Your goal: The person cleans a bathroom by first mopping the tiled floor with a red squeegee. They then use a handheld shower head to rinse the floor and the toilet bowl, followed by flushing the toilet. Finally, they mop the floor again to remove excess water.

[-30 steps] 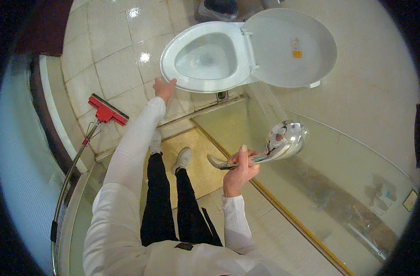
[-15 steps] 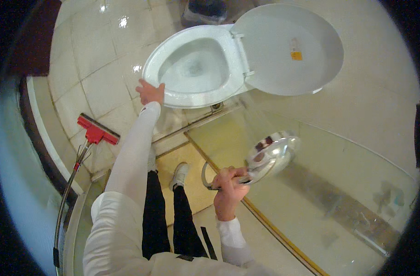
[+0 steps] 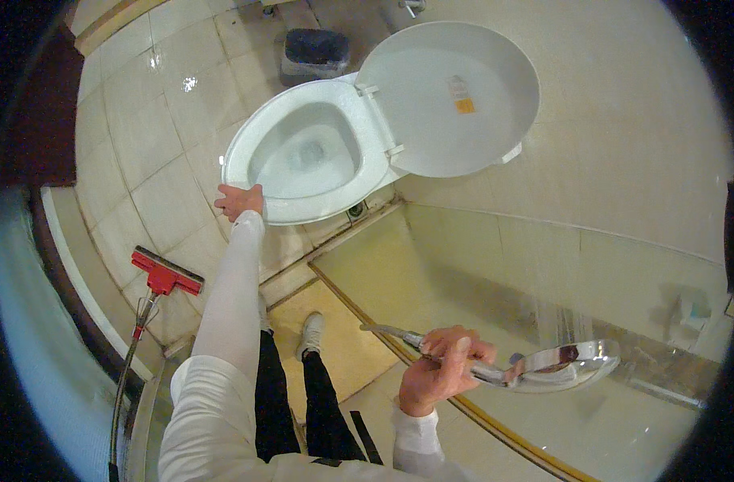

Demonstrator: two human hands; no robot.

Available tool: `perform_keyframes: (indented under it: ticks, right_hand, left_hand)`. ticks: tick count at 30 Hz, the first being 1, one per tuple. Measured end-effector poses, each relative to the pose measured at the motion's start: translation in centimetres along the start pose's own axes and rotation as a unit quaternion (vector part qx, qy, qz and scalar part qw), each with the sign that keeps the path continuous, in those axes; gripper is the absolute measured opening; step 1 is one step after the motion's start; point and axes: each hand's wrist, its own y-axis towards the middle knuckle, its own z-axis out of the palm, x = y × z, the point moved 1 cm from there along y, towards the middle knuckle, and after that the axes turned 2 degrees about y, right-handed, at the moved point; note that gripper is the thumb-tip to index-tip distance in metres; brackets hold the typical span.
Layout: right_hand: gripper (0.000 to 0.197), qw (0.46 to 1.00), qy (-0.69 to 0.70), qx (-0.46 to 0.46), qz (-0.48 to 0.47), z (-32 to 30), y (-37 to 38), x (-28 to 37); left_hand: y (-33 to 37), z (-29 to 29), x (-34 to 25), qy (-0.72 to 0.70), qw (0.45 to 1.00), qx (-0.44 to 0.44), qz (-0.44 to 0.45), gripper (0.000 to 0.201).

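Note:
My right hand point(image 3: 443, 373) is wrapped around the handle of a chrome shower head point(image 3: 572, 368). Its grey hose point(image 3: 383, 330) trails off to the left of the hand. Thin jets of water point(image 3: 556, 321) leave the head on its far side, over the glass-like panel. My left arm reaches forward, and my left hand point(image 3: 240, 201) grips the near left edge of the white toilet seat point(image 3: 315, 213). The seat lies down on the bowl, and water shows inside. The toilet lid point(image 3: 455, 145) is raised, with an orange and white sticker on it.
A red-headed floor squeegee or mop point(image 3: 166, 275) leans at the left. Behind the toilet stands a dark bin point(image 3: 315, 60). Wet tiles point(image 3: 174, 145) cover the floor. A yellow-edged ledge point(image 3: 487, 418) runs past my feet point(image 3: 311, 333) on the right.
My right hand has swung the shower head to the right, and its spray has moved off the toilet's side toward the panel. My left hand stays at the seat edge. The view has shifted.

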Motion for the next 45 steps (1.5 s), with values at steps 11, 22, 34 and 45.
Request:
perform_keyframes:
  ticks: [11, 22, 34, 45]
  right_hand:
    - [0.02, 0.999, 0.024, 0.008, 0.042, 2.1, 4.4, 4.2]
    - [0.02, 0.979, -0.042, -0.131, 0.153, -0.6, 7.6, 5.2]
    - [0.026, 0.979, -0.029, -0.057, 0.192, -4.0, 7.3, 4.3]
    - [0.028, 0.975, 0.088, 0.002, 0.203, -2.7, 8.2, 5.2]
  left_hand:
    - [-4.1, -10.6, 1.7, -0.353, 0.894, 0.256, 0.105, 0.055]
    - [-24.0, -15.2, -21.2, -0.427, 0.677, 0.474, 0.366, 0.078]
    - [-32.2, -3.7, -39.6, 0.081, 0.715, 0.186, 0.669, 0.06]
    - [-28.9, -7.4, -22.6, -0.136, 0.672, 0.237, 0.689, 0.011]
